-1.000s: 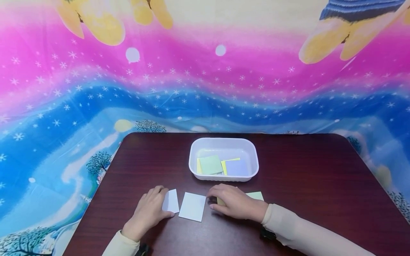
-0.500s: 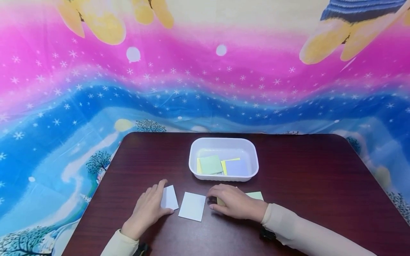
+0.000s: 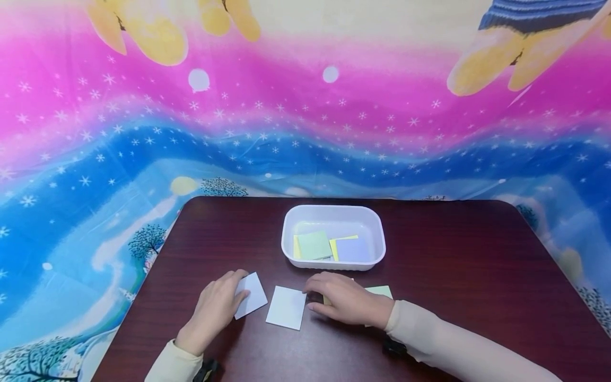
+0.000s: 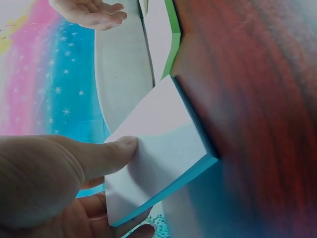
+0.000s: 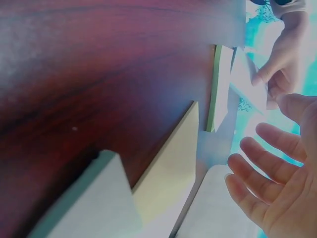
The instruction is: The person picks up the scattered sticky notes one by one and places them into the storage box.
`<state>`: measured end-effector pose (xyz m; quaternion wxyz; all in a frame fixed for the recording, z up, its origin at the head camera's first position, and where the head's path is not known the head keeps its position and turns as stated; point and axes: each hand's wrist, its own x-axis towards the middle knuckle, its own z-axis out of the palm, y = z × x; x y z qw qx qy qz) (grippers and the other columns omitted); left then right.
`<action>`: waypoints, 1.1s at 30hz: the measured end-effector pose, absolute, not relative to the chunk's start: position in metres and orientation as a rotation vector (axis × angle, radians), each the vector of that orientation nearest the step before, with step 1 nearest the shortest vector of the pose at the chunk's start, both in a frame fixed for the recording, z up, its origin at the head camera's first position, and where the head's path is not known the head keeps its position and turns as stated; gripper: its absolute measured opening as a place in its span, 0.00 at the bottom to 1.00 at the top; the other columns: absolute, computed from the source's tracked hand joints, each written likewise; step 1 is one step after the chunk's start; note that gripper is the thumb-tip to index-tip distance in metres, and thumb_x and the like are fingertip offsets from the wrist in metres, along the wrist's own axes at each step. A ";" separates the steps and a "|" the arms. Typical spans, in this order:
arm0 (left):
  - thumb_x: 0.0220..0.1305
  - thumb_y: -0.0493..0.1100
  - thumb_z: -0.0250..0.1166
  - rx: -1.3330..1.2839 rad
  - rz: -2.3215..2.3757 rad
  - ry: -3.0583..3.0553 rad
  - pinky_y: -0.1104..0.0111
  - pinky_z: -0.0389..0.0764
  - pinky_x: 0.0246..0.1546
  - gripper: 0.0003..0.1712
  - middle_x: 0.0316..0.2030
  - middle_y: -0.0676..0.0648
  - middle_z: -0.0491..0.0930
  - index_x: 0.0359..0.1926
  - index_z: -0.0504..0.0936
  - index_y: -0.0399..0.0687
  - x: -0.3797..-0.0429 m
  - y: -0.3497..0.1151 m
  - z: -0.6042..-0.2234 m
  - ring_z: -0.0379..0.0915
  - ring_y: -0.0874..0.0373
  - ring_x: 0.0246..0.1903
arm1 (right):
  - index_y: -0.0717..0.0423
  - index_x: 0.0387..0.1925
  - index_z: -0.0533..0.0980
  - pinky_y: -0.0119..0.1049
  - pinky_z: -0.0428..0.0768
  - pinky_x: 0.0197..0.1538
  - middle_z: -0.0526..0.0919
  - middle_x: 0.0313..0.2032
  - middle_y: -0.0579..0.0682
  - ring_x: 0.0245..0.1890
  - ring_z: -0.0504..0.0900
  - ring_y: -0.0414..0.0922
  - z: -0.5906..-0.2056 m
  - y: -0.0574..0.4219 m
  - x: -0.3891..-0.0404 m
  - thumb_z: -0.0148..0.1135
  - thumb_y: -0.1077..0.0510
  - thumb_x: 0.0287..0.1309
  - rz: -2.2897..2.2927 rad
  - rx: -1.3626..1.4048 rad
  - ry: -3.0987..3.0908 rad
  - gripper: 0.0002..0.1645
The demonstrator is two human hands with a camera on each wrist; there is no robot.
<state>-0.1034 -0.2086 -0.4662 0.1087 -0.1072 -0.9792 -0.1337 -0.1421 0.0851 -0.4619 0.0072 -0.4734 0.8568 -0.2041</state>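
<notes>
My left hand [image 3: 212, 305] pinches a thin square pad [image 3: 251, 296], thumb on its white face and fingers behind; a blue edge shows in the left wrist view. The pad is tilted off the table. Just right of it lies a second white square pad [image 3: 286, 307], which has a green edge [image 5: 215, 91] in the right wrist view. My right hand [image 3: 346, 300] hovers over the pads on the right, fingers loosely bent and holding nothing. Beneath it are a yellowish pad [image 5: 173, 158] and a pale green pad [image 3: 380, 291], both partly hidden in the head view.
A white plastic tray [image 3: 334, 266] stands behind the hands, with green [image 3: 314, 245], yellow and lavender [image 3: 354, 249] square pads in it. The dark wooden table [image 3: 453, 249] ends at a printed cloth backdrop [image 3: 305, 106].
My left hand has lifted and turned its pad, tilting it, and the thumb has come over its face. The right hand has shifted only slightly to the left.
</notes>
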 end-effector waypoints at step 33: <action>0.53 0.41 0.68 -0.397 -0.399 -2.851 0.66 0.68 0.21 0.12 0.29 0.52 0.78 0.41 0.80 0.49 -0.109 -0.207 -0.432 0.67 0.62 0.20 | 0.50 0.44 0.79 0.32 0.74 0.48 0.80 0.40 0.41 0.42 0.74 0.33 -0.450 0.079 -0.150 0.57 0.49 0.60 -0.700 -1.591 2.681 0.14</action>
